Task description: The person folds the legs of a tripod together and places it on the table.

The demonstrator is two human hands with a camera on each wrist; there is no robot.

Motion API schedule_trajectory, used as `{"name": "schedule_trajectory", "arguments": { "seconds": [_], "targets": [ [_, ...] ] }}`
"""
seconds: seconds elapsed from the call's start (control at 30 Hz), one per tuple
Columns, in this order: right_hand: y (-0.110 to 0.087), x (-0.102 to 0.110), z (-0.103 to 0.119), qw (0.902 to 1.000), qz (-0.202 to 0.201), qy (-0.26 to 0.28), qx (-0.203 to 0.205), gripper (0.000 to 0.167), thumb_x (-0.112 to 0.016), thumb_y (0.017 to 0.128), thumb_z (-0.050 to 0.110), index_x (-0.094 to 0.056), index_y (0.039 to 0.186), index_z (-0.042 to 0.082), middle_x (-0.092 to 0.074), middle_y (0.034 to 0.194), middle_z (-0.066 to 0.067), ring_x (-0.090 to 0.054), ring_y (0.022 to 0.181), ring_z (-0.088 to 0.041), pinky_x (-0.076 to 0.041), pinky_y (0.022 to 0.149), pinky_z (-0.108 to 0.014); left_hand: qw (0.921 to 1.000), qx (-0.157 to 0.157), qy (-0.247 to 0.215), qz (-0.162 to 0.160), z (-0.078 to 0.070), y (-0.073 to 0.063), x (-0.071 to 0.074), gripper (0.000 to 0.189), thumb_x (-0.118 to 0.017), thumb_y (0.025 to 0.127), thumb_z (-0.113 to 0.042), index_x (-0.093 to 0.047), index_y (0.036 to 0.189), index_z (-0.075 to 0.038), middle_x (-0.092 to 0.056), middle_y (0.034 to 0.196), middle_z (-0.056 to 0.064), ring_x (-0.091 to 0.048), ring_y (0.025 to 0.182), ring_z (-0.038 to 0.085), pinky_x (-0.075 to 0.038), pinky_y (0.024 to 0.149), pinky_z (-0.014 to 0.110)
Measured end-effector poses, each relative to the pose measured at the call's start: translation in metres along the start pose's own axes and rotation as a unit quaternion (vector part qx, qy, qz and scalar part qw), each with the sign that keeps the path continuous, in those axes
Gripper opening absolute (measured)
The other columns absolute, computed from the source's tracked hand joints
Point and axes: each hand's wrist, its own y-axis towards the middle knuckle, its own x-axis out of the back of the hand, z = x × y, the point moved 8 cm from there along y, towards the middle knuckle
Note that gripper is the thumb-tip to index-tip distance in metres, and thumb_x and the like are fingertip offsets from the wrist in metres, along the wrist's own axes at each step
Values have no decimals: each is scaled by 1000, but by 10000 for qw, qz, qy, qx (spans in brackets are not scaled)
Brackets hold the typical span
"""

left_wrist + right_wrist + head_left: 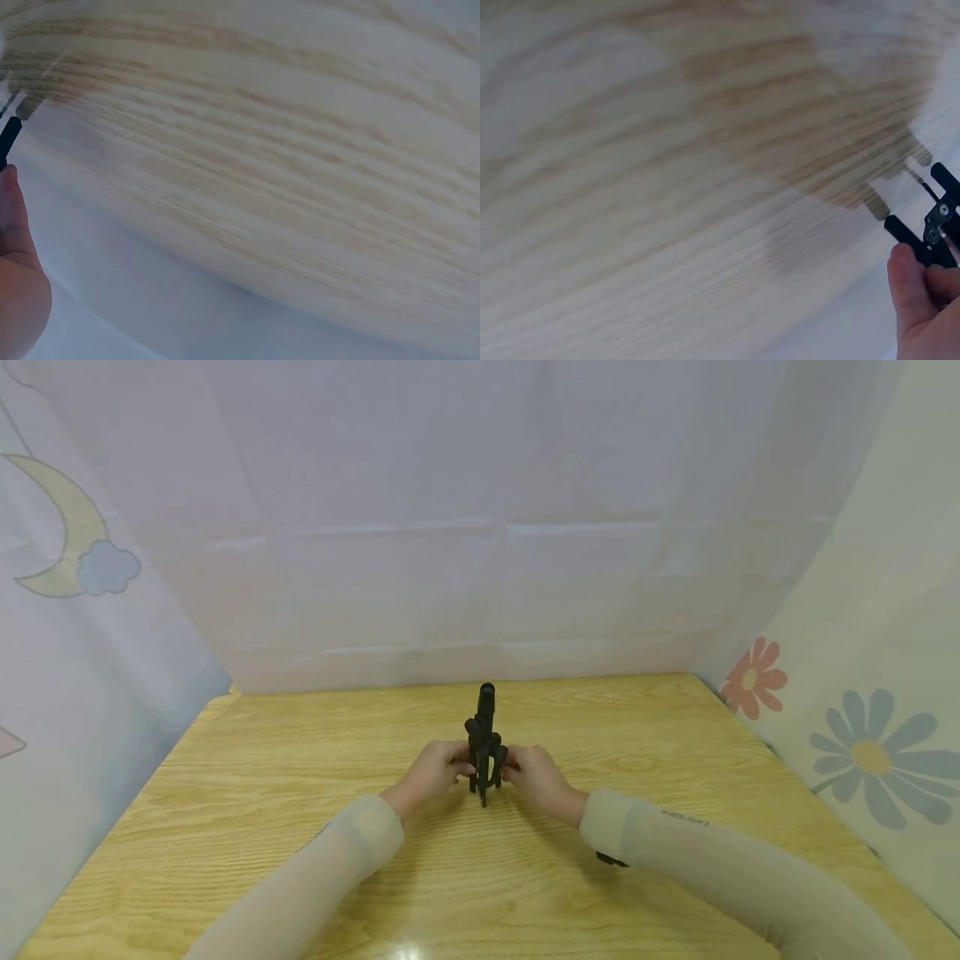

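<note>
A small black tripod stand (484,727) is upright at the middle of the table, its thick column on top and slim legs below. My left hand (437,768) pinches its left side between thumb and fingers. On the other side my right hand (538,777) grips a leg the same way. In the right wrist view, thumb and finger hold a black leg (906,234) beside a riveted hinge (937,223). At the edge of the left wrist view, the thumb (13,217) lies against another black leg (10,137); most of the stand is out of frame there.
The wood-grain table (262,760) reaches back to a pale hanging cloth (465,568). Printed cloth panels with a moon (63,518) and flowers (870,760) flank it. A small black piece (611,860) shows under the right cuff.
</note>
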Motion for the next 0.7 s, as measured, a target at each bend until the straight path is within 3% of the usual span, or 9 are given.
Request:
{"name": "schedule_trajectory", "arguments": {
  "seconds": [0.23,0.53,0.7],
  "targets": [
    [-2,-4,-5,9962,-241,203,-817,8,-64,89,-6,-71,92,-4,-69,78,-8,-52,63,-13,-46,59,-28,9999,-47,117,-81,1,1,-1,20,-60,93,1,-71,109,-1,-72,103,10,-67,94,21,-54,69,32],
    [-4,-4,1,9965,-222,391,-701,9,-65,87,-6,-71,94,-7,-71,79,-9,-51,61,-12,-45,58,-28,9992,-171,303,-205,-2,1,1,19,-62,91,1,-72,108,0,-72,102,11,-64,87,17,-51,65,28],
    [-4,-2,3,9970,-298,269,-657,5,-66,87,-5,-70,88,-4,-68,74,-7,-47,59,-12,-42,56,-27,9991,-177,335,-212,-2,0,0,18,-64,90,0,-72,105,0,-72,101,10,-65,89,18,-52,66,29]
  ]
}}
